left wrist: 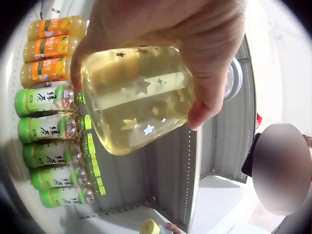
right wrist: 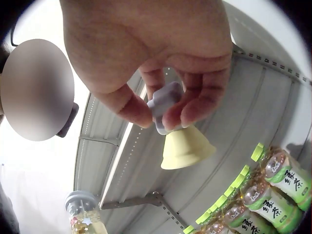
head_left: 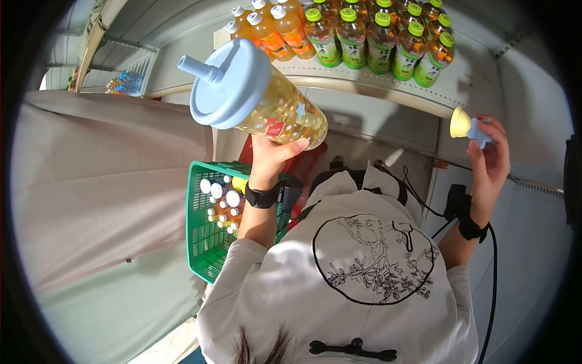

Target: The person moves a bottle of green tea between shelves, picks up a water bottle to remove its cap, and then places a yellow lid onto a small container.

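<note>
Her left hand (head_left: 271, 156) has its fingers curled round the lidded cup (head_left: 260, 100), raised by the shelf (head_left: 364, 87), while her right hand (head_left: 492, 161) pinches the little stopper (head_left: 470, 127) well apart, so they look not yet brought together.

A white shelf (head_left: 364, 84) carries green-capped tea bottles (head_left: 382, 39) beside orange juice bottles (head_left: 273, 27) (white caps).

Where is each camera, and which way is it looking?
Head: on the head, looking down at left hand, right hand, shirt, green basket.
Left wrist: on that wrist, sees the left hand gripping the cup, shelf bottles behind.
Right wrist: on that wrist, sees the right hand pinching the yellow cone.
All three show the cup and bottles.
</note>
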A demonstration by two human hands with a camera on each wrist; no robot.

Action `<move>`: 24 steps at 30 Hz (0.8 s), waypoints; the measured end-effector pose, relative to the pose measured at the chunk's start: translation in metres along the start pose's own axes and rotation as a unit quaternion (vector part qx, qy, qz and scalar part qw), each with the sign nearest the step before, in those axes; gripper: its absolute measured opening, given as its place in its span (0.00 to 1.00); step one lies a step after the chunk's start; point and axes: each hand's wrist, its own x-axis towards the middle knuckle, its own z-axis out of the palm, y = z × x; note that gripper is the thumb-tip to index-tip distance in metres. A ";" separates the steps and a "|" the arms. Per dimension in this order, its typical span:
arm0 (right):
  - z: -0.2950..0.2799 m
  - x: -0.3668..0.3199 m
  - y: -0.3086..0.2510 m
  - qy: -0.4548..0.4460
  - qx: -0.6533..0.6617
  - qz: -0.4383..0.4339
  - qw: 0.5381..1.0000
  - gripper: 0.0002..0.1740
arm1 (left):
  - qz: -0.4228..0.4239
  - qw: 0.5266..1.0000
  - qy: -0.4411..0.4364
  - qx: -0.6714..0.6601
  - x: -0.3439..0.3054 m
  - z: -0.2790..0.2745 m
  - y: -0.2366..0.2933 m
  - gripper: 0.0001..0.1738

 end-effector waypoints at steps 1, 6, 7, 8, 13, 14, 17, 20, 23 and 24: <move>-0.001 0.000 0.000 0.000 -0.001 0.000 1.000 0.15 | 0.000 1.000 0.000 -0.001 0.000 0.001 0.000 0.32; -0.001 -0.002 0.000 -0.007 -0.012 0.004 1.000 0.15 | 0.005 1.000 0.006 -0.025 -0.004 0.000 -0.002 0.32; -0.001 -0.002 -0.001 -0.008 -0.012 0.003 1.000 0.15 | 0.006 1.000 0.008 -0.026 -0.005 -0.002 -0.002 0.32; 0.000 -0.002 -0.001 -0.009 -0.013 0.002 1.000 0.15 | -0.004 1.000 0.005 -0.021 -0.006 -0.004 -0.001 0.32; 0.003 -0.001 -0.002 -0.013 -0.012 -0.001 1.000 0.15 | -0.006 1.000 -0.015 0.018 -0.006 -0.005 0.001 0.36; 0.004 -0.001 -0.002 -0.017 -0.010 -0.004 1.000 0.15 | 0.006 1.000 -0.007 0.003 -0.007 -0.002 0.000 0.35; 0.007 0.001 -0.005 -0.023 -0.014 -0.010 1.000 0.15 | 0.020 1.000 -0.003 -0.021 -0.010 -0.001 0.000 0.35; 0.006 0.000 -0.005 -0.023 -0.018 -0.012 1.000 0.15 | 0.005 0.999 -0.006 -0.048 -0.010 -0.005 0.003 0.36; 0.005 -0.002 -0.001 -0.022 -0.012 -0.009 1.000 0.15 | -0.004 0.997 -0.004 -0.076 -0.009 -0.006 0.008 0.35; 0.005 -0.002 0.000 -0.024 -0.014 -0.010 1.000 0.15 | 0.008 0.996 -0.004 -0.093 -0.007 -0.005 0.009 0.35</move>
